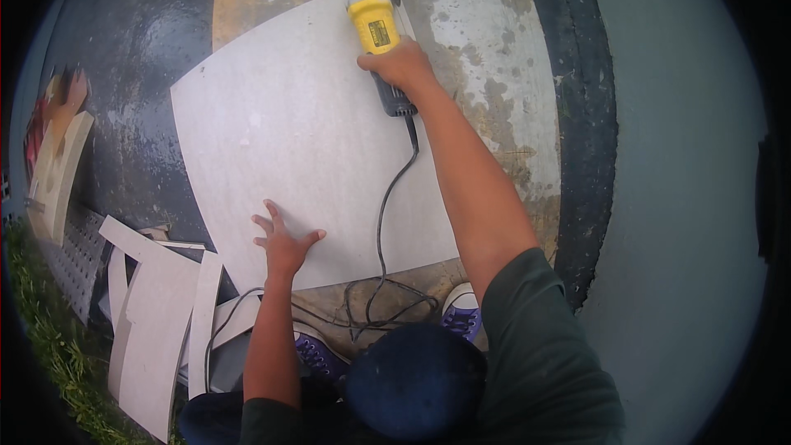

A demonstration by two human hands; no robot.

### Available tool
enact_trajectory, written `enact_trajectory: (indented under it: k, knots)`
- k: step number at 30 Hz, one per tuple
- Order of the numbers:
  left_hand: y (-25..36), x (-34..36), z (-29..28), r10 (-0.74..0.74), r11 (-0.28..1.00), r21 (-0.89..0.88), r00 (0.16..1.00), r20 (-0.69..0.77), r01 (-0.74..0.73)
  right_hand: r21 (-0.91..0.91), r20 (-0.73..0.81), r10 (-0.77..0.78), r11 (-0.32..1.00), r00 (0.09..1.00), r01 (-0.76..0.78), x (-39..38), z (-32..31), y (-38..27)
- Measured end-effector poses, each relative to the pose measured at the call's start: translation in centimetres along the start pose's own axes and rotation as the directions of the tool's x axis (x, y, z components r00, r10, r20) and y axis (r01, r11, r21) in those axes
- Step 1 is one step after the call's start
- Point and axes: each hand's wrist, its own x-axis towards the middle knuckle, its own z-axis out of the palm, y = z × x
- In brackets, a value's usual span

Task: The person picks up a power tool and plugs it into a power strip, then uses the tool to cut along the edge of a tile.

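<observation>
Pale slab [313, 140] is lying on a blotchy tan surface [503, 124]; left to right, my feed is showing glossy dark floor [140, 132], angular offcuts [161, 313], my left grip [283, 251] spreading wide over the slab, my right grip [402, 66] clasping a yellow-and-black grinder [375, 21], rough-edged dark strip [587, 140].

Yellow-and-black grinder [375, 26], off-white slab [284, 144]

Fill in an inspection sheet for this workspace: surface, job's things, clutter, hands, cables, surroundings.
Surface: stained board on dark floor.
Job's things: large pale tile on the board; yellow-and-black grinder at its far right corner.
Clutter: pale offcuts piled at left.
Hands: right hand grips the grinder; left hand spread over the tile, contact unclear.
Cables: black cord crosses the tile, looping near purple shoes.
Surroundings: grass at lower left.
</observation>
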Motion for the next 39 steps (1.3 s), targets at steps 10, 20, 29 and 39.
enact_trajectory:
  k: [10, 20, 29, 39]
  knots:
    - [0.4, 0.0, -0.1, -0.007, 1.0, -0.004, 1.0, 0.002, 0.007, 0.006, 0.004, 0.019, 1.0, 1.0, -0.019, -1.6, -0.4, 0.3]
    - [0.7, -0.2, -0.4, -0.032, 0.999, 0.012, 0.999, 0.013, 0.032, 0.002, 0.007, 0.046, 0.999, 0.999, -0.046, -2.8, -0.1, 1.0]
    - [0.6, -0.3, -0.3, -0.019, 1.0, -0.01, 1.0, 0.006, 0.019, -0.015, -0.016, 0.053, 0.998, 0.998, -0.053, -3.9, 0.1, 1.5]
    - [0.5, -0.3, -0.2, -0.026, 0.999, -0.027, 1.0, -0.005, 0.026, 0.006, 0.02, 0.076, 0.997, 0.997, -0.076, -5.4, -0.1, 2.0]
